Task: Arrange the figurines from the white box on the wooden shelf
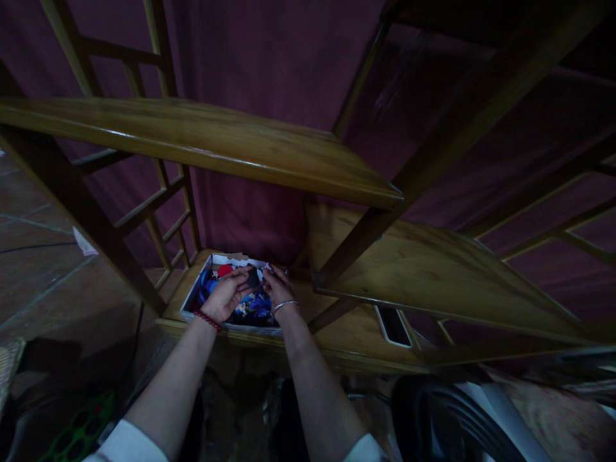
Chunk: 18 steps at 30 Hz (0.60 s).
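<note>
On the low wooden shelf sits an open shallow box with small blue, white and red items jumbled in it. Above its contents, my left hand holds a small dark flat piece between thumb and fingers; its exact kind is too dim to tell. Close beside it, my right hand has its fingers closed around a small pale item that I cannot make out. A red round item lies in the box behind my left hand.
A wooden shelf board runs above and beyond my hands, with a slanting post to the right. A white-rimmed dark phone-like object lies on the low shelf. Black coiled hose or cable is at lower right.
</note>
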Motion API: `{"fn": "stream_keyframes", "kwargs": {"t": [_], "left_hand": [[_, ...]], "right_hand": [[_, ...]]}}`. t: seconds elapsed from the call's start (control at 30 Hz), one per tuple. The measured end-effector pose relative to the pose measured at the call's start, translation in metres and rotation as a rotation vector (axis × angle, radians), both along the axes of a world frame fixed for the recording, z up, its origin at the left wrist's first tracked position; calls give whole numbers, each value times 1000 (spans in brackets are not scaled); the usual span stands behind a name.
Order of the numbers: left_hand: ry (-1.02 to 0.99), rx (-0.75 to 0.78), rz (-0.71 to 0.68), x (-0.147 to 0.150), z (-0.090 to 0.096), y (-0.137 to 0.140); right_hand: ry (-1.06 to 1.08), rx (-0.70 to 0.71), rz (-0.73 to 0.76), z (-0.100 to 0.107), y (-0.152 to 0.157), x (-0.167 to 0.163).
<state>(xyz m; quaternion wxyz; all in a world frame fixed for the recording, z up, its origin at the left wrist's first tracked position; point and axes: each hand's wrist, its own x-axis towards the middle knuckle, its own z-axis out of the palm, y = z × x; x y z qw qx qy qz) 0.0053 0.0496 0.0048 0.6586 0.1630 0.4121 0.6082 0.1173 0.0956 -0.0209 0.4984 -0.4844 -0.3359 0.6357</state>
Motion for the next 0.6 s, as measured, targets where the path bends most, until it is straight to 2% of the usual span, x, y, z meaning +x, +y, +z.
{"fn": "stream_keyframes", "kwargs": {"t": [0.6], "left_hand": [[-50,36,-32,0,-4,1]], "right_hand": [[-44,23,10,1,-1,0]]}}
